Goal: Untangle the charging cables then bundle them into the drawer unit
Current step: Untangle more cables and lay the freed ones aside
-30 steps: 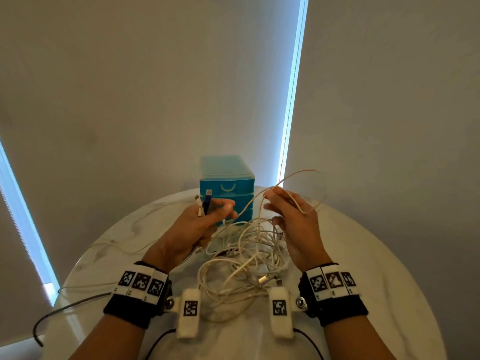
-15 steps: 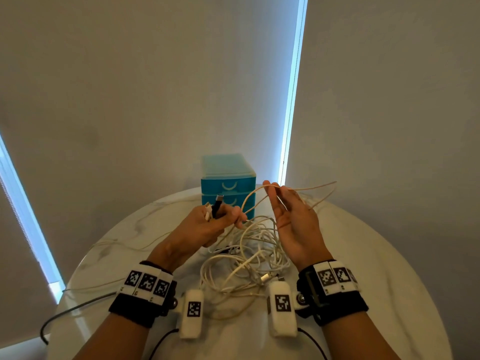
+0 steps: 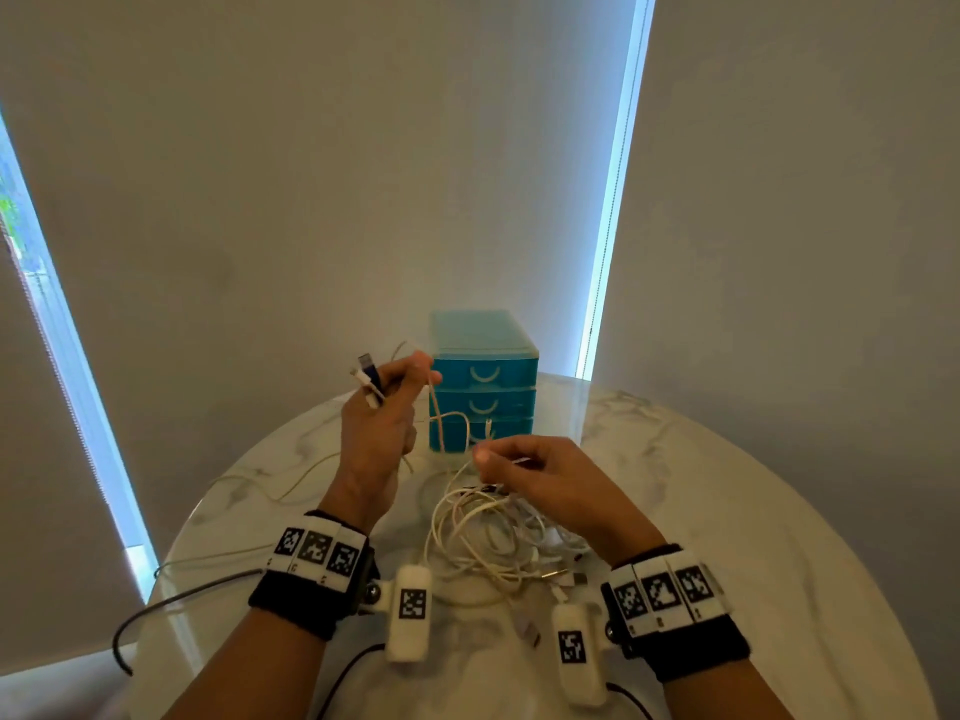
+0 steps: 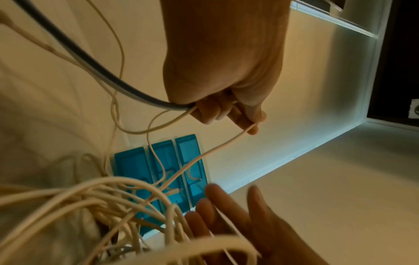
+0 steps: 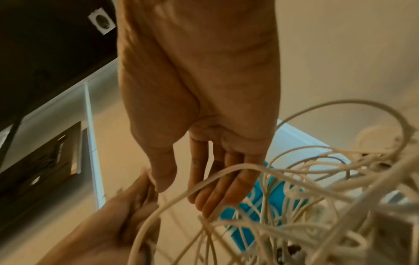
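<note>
The left hand [image 3: 382, 433] covers the stretch of the cables [image 3: 488, 537] it grips, so which strand joins which plug cannot be told. The drawer unit [image 3: 483, 376] has its lowest drawer partly hidden behind hanging strands. In the right wrist view the tangle is blurred (individual cables run together), and the right hand [image 5: 204, 107] is cut off by the top edge. A black cord [image 3: 156, 610] leaves the head view at the bottom.

No readable text; wristband markers [image 3: 316, 549] apparently coded patterns only.
</note>
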Motion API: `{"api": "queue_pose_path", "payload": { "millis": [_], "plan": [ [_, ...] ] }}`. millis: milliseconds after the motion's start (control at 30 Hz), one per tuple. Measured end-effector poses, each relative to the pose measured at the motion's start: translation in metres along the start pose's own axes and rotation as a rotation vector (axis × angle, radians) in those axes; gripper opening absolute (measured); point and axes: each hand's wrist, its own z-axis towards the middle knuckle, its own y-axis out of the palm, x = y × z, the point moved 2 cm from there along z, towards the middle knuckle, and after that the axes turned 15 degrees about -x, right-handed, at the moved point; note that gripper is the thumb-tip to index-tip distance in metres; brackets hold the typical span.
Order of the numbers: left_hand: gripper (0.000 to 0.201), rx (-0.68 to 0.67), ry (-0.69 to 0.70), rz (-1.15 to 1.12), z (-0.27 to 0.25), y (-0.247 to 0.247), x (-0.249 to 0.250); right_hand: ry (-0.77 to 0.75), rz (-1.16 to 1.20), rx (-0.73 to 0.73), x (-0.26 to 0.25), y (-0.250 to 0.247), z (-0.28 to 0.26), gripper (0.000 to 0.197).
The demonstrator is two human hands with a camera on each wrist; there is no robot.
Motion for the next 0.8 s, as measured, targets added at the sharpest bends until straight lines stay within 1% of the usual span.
{"api": "queue_pose_path", "payload": {
  "millis": [67,133,267,300,333,400,433,500,533,600,633,700,733,767,800],
  "plan": [
    [0.026,-0.030,0.009,0.071,-0.001,0.006,-0.001,-0.014,-0.094,-0.033,-0.002,0.012,0.005,0.026],
    [0.028,-0.039,0.009,0.111,-0.003,0.010,0.002,-0.017,-0.115,-0.021,-0.002,0.017,0.008,0.023],
    [0.029,-0.058,-0.017,0.092,-0.005,0.012,0.006,-0.037,-0.152,0.027,0.000,0.019,0.008,0.019],
    [0.030,-0.074,-0.021,0.097,-0.004,0.012,0.006,-0.055,-0.158,0.084,-0.002,0.018,0.008,0.016],
    [0.031,-0.097,-0.026,0.109,-0.004,0.012,0.006,-0.082,-0.145,0.180,-0.004,0.015,0.008,0.014],
    [0.032,-0.153,-0.056,0.144,-0.004,0.013,0.006,-0.160,-0.039,0.381,-0.010,0.004,0.004,0.012],
    [0.035,-0.186,-0.086,0.169,-0.005,0.014,0.004,-0.185,0.023,0.412,-0.011,-0.002,0.001,0.011],
    [0.037,-0.277,-0.167,0.248,-0.009,0.018,0.002,-0.190,0.084,0.360,-0.014,-0.007,-0.003,0.012],
    [0.034,-0.338,-0.198,0.300,-0.012,0.023,0.003,-0.186,0.095,0.345,-0.015,-0.008,-0.005,0.013],
    [0.029,-0.482,-0.247,0.397,-0.017,0.033,0.003,-0.223,0.154,0.425,-0.017,-0.012,-0.007,0.016],
    [0.029,-0.549,-0.282,0.437,-0.018,0.036,0.001,-0.252,0.196,0.475,-0.018,-0.016,-0.008,0.016],
    [0.031,-0.678,-0.360,0.540,-0.021,0.038,-0.005,-0.258,0.237,0.521,-0.019,-0.024,-0.010,0.015],
    [0.032,-0.715,-0.386,0.584,-0.022,0.038,-0.008,-0.248,0.248,0.534,-0.019,-0.027,-0.012,0.015],
    [0.034,-0.718,-0.407,0.614,-0.022,0.037,-0.010,-0.250,0.274,0.563,-0.018,-0.031,-0.014,0.016],
    [0.035,-0.694,-0.424,0.621,-0.022,0.036,-0.010,-0.264,0.322,0.612,-0.017,-0.036,-0.017,0.018]
  ]
}}
